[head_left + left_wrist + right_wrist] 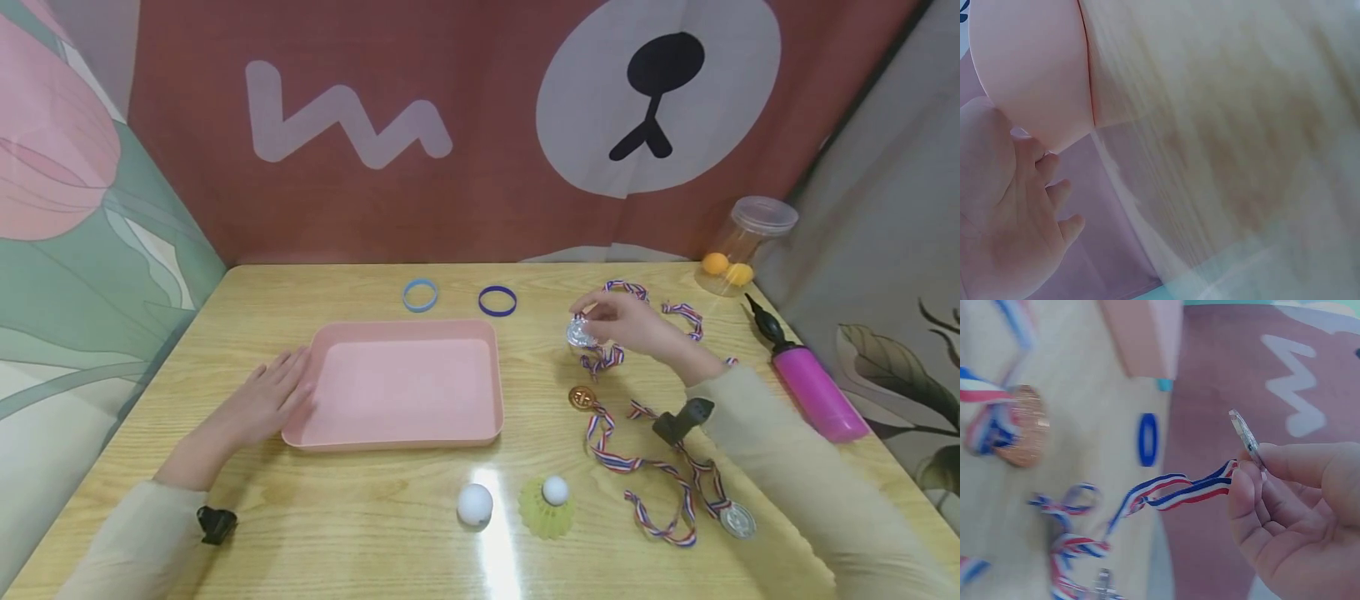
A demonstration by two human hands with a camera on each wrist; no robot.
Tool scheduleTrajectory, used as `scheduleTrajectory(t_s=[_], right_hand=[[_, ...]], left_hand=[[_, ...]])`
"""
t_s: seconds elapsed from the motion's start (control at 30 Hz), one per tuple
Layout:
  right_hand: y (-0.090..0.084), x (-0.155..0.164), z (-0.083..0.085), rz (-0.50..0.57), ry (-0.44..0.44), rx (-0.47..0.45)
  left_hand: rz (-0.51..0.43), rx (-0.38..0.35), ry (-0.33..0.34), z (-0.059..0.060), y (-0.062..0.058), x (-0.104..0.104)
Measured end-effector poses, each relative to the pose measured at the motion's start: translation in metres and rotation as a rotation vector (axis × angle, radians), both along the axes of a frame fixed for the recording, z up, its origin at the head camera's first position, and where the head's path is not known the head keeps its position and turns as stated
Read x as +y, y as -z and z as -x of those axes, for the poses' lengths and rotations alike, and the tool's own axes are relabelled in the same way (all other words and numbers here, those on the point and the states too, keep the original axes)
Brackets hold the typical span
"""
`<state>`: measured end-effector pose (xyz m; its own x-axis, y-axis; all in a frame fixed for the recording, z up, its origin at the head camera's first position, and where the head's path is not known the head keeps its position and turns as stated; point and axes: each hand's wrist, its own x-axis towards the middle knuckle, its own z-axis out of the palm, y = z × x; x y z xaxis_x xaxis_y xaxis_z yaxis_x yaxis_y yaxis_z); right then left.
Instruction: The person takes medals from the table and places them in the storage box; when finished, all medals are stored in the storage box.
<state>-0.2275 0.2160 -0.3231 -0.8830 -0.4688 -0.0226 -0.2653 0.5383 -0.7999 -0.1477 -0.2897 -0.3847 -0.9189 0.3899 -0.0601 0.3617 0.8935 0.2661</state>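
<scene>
- The right hand (630, 325) pinches the silver medal (577, 332) between thumb and fingers
- This medal is above the table (360, 517), to the right of the pink tray (408, 383)
- The left hand (258, 402), fingers quite straight, touches the tray's left end

Head view, clock centred on wooden table (337, 517). At 11 o'clock, light-blue ring (420, 309); near it at 12, dark-blue ring (498, 314). At 2, clear lidded jar (738, 240) contains orange balls (715, 263). At 3, magenta pump (819, 393) lies with black nozzle toward 11. At 6, white ball (476, 505); at 5, yellow shuttlecock (542, 515), white-tipped. Beyond 12 hangs reddish-brown printed cloth (480, 212).
</scene>
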Motion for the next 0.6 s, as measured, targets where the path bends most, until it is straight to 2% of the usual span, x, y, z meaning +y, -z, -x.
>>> scheduleTrajectory(t_s=[0.37, 0.6], right_hand=[[-0.060, -0.004, 0.001, 0.048, 0.043, 0.059], [-0.095, -0.017, -0.002, -0.005, 0.075, 0.081]], left_hand=[[0.002, 0.010, 0.009, -0.001, -0.001, 0.001], [0.010, 0.015, 0.006, -0.001, -0.002, 0.001]])
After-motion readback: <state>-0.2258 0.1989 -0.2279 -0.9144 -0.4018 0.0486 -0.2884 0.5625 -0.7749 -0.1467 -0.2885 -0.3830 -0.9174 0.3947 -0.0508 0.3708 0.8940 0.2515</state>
